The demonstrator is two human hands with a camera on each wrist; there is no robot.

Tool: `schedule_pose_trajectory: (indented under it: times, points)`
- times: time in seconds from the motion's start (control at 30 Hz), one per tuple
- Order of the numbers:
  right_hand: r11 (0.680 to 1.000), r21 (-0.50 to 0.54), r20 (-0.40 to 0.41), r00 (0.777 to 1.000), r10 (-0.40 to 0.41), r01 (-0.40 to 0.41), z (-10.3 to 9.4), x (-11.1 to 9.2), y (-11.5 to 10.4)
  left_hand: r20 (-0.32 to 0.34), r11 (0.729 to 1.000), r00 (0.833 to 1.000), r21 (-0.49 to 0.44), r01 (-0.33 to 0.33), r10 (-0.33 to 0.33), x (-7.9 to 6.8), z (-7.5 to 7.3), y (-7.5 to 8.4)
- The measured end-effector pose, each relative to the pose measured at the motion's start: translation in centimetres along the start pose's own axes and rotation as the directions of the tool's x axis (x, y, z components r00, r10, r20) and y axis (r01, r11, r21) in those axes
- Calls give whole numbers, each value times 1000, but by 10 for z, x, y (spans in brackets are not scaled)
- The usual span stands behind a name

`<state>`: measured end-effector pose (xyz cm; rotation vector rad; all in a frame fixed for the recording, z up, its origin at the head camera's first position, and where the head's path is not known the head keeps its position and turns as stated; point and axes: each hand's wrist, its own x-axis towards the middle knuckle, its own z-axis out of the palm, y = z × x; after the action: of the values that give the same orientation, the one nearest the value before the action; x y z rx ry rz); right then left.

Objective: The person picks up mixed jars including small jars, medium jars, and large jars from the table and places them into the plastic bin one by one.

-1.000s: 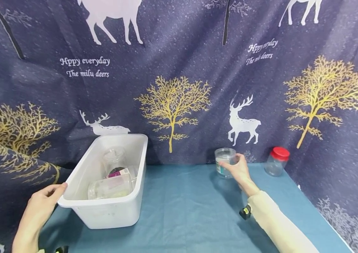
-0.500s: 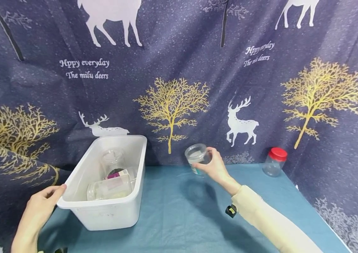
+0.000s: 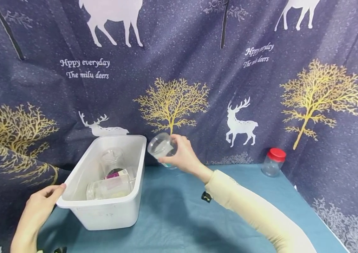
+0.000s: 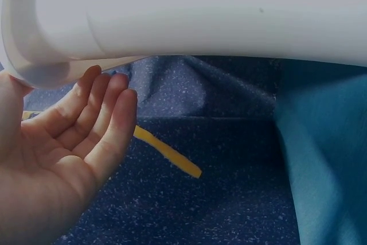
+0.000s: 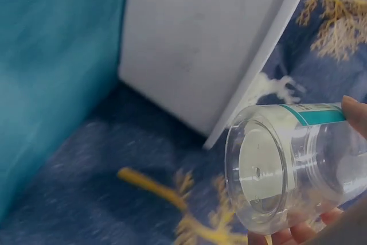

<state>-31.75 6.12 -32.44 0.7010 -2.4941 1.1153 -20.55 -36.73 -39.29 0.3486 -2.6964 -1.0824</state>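
In the head view my right hand [image 3: 183, 154] grips a clear plastic jar [image 3: 162, 147] by its side, tilted and raised just right of the white bin [image 3: 109, 212]. The right wrist view shows the jar's [image 5: 258, 170] round base and a label with a teal band. At the bin's near left corner my left hand [image 3: 41, 205] holds the rim. Seen from the left wrist, the fingers [image 4: 109, 119] bend up under the rim. Inside the bin are a jar [image 3: 110, 188] on its side, another clear jar [image 3: 111, 160] behind it, and something with a purple-and-white label [image 3: 115, 174].
A clear jar with a red lid [image 3: 275, 160] stands at the back right of the blue-green cloth [image 3: 179, 218]. A dark patterned curtain [image 3: 179, 52] with deer and trees hangs behind the table and along its sides.
My right hand has lifted the jar off the cloth at the back right and carried it left towards the bin, tilting it on the way. The left hand has stayed at the rim.
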Motion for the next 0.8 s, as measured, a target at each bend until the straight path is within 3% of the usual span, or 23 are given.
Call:
schedule_pose_trajectory:
  times: [0.2,0.33,0.5,0.67,0.8]
  points:
    - [983,-158,90,993,-74,88,28,9,-41,9,1000,1000,8,9,-10,1,0,1]
    - [946,-267,175,975,-138,182,41,15,-69,3,1000,1000,10,11,-11,-1,0,1]
    - [889,-381,209,960,-186,255,57,27,-97,-11,1000,1000,-2,19,-19,-1,1,3]
    - [846,-474,253,958,-133,242,72,37,-115,-1,1000,1000,-4,25,-25,-1,2,5]
    - [835,-503,310,949,-64,221,86,45,-123,-3,1000,1000,3,27,-27,-2,1,4]
